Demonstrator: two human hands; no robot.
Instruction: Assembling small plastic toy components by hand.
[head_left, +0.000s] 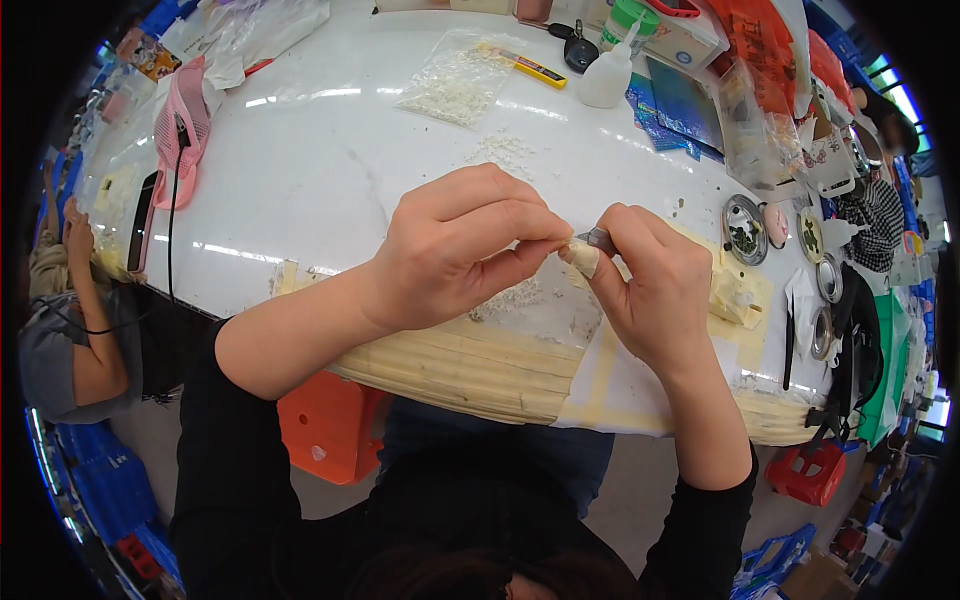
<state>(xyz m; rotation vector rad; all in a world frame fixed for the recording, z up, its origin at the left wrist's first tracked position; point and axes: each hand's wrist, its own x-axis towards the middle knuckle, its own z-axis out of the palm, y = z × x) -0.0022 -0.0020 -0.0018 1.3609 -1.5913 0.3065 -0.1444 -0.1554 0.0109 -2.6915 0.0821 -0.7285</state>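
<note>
Above the near part of the white table, my two hands meet at the fingertips. My left hand (465, 250) is closed in a pinch on something too small to make out. In my right hand (655, 285), between thumb and curled forefinger, sits a small grey metal blade (598, 239), its edge close to the left fingertips. Pale yellow tape (582, 258) wraps the right thumb. Small white bits (508, 298) lie scattered under my hands, with more white crumbs (500, 153) farther back.
Behind stand a clear bag of white pieces (455, 88), a yellow strip-shaped item (540, 71), a white squeeze bottle (606, 78) and keys (578, 50). Metal dishes (745, 230) are at right. Yellow tape covers the table's front edge (470, 365). Another person (85, 330) sits at left.
</note>
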